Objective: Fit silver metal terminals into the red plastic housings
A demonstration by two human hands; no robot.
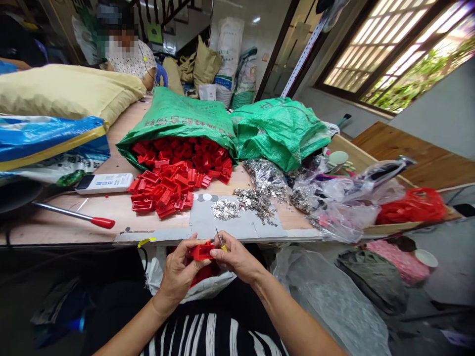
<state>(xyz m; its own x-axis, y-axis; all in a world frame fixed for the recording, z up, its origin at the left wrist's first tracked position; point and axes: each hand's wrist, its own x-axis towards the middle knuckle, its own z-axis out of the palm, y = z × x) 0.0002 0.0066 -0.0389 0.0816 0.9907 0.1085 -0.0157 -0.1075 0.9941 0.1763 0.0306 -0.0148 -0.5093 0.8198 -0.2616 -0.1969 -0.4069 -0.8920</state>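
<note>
1. Left hand [174, 273]: thumb and fingers pinching a case [201, 251]; we record glossy red plastic, boxy and hollow.
2. Right hand [238, 256]: grasping a tool [223, 246], its slim metal shaft tilted upward from a yellow handle; we find the thumb at the case's near right end.
3. White sack [155, 273]: below both hands, crinkled, with red pieces inside.
4. Red heap [163, 190]: ahead of the left hand, angular plastic cases, loosely piled; we see it spilling from a green sack [181, 111], woven and creased.
5. Metal bits [225, 210]: ahead of the right hand, small, flat, bright silver, on a smooth grey sheet [208, 227].
</note>
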